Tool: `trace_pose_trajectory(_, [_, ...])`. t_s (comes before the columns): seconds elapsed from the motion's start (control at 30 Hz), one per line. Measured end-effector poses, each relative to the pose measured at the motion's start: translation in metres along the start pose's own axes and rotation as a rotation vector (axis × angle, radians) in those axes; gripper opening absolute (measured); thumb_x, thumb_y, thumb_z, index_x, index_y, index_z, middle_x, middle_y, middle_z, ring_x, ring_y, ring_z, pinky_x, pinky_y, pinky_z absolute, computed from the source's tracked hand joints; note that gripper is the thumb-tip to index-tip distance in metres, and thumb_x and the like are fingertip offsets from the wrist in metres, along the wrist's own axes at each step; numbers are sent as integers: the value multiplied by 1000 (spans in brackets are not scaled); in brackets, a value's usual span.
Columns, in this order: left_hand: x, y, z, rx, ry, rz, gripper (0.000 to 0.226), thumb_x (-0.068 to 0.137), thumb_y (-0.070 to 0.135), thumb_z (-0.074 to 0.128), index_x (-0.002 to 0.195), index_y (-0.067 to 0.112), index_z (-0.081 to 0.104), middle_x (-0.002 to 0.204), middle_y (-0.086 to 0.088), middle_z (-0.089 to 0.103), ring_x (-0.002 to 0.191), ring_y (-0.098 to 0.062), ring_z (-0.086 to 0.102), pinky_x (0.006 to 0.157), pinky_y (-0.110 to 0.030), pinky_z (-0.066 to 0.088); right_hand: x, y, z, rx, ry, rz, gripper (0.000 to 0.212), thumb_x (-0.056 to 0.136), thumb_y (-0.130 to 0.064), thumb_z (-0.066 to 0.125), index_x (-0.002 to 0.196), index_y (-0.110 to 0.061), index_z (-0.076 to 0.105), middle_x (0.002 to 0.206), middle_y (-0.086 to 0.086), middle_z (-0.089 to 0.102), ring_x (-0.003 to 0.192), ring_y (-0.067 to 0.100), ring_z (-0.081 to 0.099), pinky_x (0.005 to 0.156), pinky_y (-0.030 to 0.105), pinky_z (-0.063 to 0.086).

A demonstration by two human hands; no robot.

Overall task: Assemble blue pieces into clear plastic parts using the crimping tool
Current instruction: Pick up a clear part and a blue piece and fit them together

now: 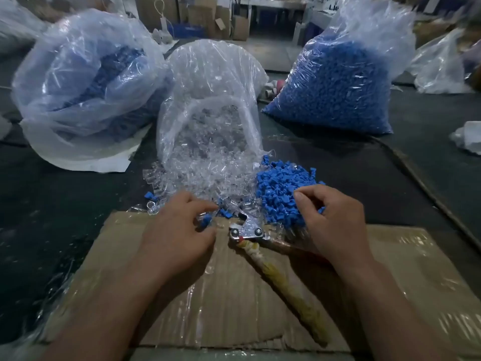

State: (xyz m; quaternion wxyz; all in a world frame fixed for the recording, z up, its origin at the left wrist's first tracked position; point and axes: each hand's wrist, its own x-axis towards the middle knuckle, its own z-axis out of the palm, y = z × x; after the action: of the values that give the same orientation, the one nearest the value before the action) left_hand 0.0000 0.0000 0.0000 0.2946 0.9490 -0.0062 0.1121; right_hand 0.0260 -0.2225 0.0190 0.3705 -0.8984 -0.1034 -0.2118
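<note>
Flattened cardboard sheet (234, 295), clear tape over it, lies on a dark table covering (52, 204). Beyond-left of the cardboard: white sheet (86, 162). Far beyond it: stacked cardboard boxes (200, 16), blue crate (186, 29). Beyond-right: crumpled clear bag (440, 63), small white wad (468, 136).

Under my right fingers (309, 196) the blue pieces (281, 188) are bright, plain blue. Beyond my left fingers (205, 204), clear parts (208, 165) are colourless. Between them, the tool (247, 230) has a silver head and yellowish handle, on brown ribbed cardboard (234, 308).

Crimping tool (282, 278) on cardboard (218, 287), before bags (208, 105).
</note>
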Motion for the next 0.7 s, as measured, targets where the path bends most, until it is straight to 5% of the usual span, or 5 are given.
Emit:
trace_pose_trajectory(0.27, [-2,5,3,182,-53,97,24,88,32,57,111,30,64,95,13,48,94,-10,51,69,-24,33,3,1,2,-12,-5,38,11,87,-20,62,86,-14,72,77,-13,60,71,8,58,68,26,45])
trace_pose_trajectory(0.43, [-2,7,4,52,64,76,20,79,8,69,98,13,72,91,-2,64,80,-17,55,71,-25,34,0,-2,3,-10,-13,4,10,86,-18,62,87,-14,71,76,-14,59,72,7,58,68,26,47])
trace_pose_trajectory(0.7, [-2,6,8,100,7,39,23,88,16,57,109,24,62,99,5,60,86,-9,47,75,-25,40,-2,-5,5,-21,-41,-13,11,87,-19,62,88,-14,71,77,-13,60,74,7,58,71,27,48])
